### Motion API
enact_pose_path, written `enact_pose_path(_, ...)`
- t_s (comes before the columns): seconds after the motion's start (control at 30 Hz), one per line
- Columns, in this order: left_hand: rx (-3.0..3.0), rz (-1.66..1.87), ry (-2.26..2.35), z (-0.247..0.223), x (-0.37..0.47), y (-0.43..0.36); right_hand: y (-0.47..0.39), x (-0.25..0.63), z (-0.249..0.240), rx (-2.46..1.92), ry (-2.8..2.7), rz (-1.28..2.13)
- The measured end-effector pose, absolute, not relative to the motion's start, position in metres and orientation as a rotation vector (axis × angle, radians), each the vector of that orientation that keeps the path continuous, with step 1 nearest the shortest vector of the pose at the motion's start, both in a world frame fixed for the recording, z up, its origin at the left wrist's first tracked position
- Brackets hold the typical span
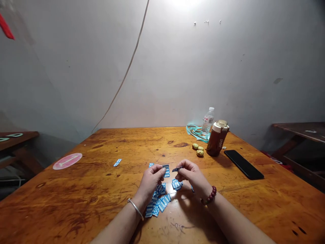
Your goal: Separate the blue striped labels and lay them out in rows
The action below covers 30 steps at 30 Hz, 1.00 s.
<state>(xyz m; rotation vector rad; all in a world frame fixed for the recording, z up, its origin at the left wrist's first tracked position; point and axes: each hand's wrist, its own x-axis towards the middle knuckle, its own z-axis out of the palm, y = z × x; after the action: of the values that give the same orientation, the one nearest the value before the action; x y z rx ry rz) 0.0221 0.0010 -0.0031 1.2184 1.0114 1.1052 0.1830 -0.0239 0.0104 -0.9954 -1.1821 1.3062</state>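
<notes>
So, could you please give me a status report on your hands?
Left hand: pinching small piece. Right hand: pinching dark piece. Blue-and-white pieces heaped on table. Phone at right, touching neither hand.

Black smartphone [243, 164] lies right of brown SPORT flask [215, 142]; capped water bottle [208, 121] stands behind, beside turquoise strap [188, 129].

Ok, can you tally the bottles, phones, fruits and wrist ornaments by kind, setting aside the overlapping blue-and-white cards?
Clear plastic water bottle: 1
Brown SPORT bottle: 1
Black smartphone: 1
Small yellow-green fruits: 3
Dark red bead bracelet: 1
Silver-coloured bangle: 1
Total: 8
</notes>
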Motion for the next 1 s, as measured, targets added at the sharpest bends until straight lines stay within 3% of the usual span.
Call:
enact_pose_path(0.23, 1.153, 1.111, 0.97, -0.002, 0.027, -0.003, -0.029, 0.169, 0.005, -1.184, -1.437, 0.884)
enact_pose_path(0.43, 1.053, 1.103, 0.937, -0.003, 0.031, -0.005, -0.035, 0.162, 0.003, -1.231, -1.516, 0.737)
enact_pose_path(1.0, 1.09, 0.906, 0.853, -0.002, 0.028, -0.003, -0.024, 0.165, -0.013, -1.364, -1.508, 0.785)
